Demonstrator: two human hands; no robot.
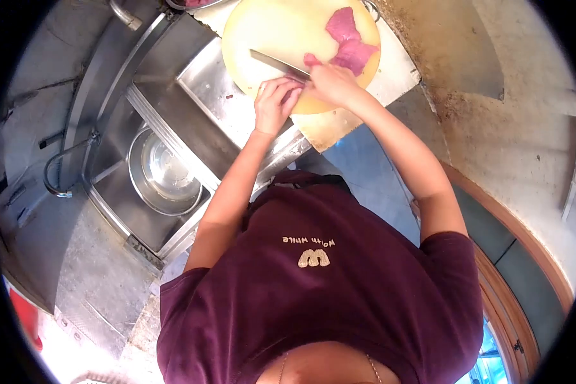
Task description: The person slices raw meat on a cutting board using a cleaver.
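Note:
A cleaver (278, 64) has its broad blade pointing to the upper left over the round yellow cutting board (269, 25). My right hand (331, 83) is wrapped round its handle. Close beside the blade, my left hand (275, 104) has its fingers curled down on a small piece of pink meat at the board's near edge, mostly hidden under the fingers. Larger slices of raw meat (354, 54) lie on the right of the board, and a small bit of meat (311, 59) sits just beyond my right hand.
The board rests on a pale slab (390, 70). To the left is a steel sink (153, 224) holding a metal bowl (166, 171), with a curved tap (59, 192) at its side. Part of another metal bowl (195, 5) with meat shows at the top. A stained wall (473, 109) stands right.

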